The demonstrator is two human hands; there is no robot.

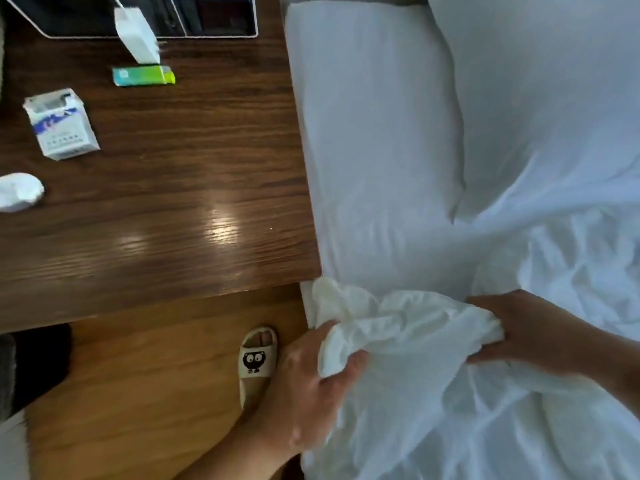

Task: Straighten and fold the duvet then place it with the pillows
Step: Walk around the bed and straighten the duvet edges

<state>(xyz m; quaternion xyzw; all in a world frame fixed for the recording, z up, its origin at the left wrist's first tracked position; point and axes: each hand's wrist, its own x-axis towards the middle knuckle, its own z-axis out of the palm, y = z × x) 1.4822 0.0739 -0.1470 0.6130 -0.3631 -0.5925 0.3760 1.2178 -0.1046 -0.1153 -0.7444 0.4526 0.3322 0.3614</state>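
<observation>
1. Your left hand (313,393) is closed on a bunched corner of the white duvet (415,358), fingers curled under the cloth and thumb over it, right at the bed's near-left edge.
2. Your right hand (519,330) grips the same bunch from the other side, with the fingers wrapped over a gathered fold. Both hands are clamped on the fabric, close to each other, with a crumpled ridge of cloth between them.
3. You can see the duvet lying rumpled across the lower right of the view, spilling from your hands over the bed's edge and up toward the right, where it is heavily creased.
4. Just beyond your hands lies a white pillow (374,133), lengthwise along the left side of the bed, and a second pillow (547,98) sits beside it on the right, touching it along a seam.
5. Left of the bed stands a dark wooden nightstand (173,202), its side right against the mattress.
6. On it you have an open cigarette pack (60,124), a green lighter (143,76), a white box (136,34) tilted and blurred, and a white crumpled item (19,192) at the left edge.
7. Below the nightstand, on the wooden floor (138,393), your foot wears a cream slipper (254,363) with a black cartoon face, just left of your left hand.
</observation>
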